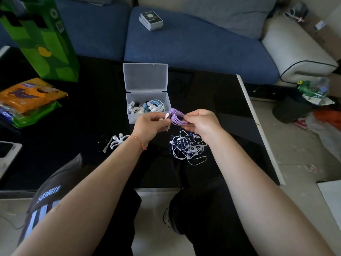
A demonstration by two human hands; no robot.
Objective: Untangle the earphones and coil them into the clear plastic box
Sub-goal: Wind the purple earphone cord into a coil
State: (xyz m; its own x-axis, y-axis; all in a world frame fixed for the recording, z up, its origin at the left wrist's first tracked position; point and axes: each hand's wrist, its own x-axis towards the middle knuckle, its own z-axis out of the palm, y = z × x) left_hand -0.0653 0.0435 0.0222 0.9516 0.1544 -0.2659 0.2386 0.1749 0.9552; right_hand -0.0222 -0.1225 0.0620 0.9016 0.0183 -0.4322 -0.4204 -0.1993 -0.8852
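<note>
My two hands, left hand (150, 124) and right hand (200, 121), are pinching one purple earphone coil (178, 118) near one clear plastic box (147, 108); one tangled pile (188, 146) is lying below.

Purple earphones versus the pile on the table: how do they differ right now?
The purple earphones are wound into a neat coil; the pile is a loose tangle. Purple is held by left hand and right hand; the pile lies on the table. Purple is single-coloured; the pile mixes white and dark blue. Neither is boxed.
</note>
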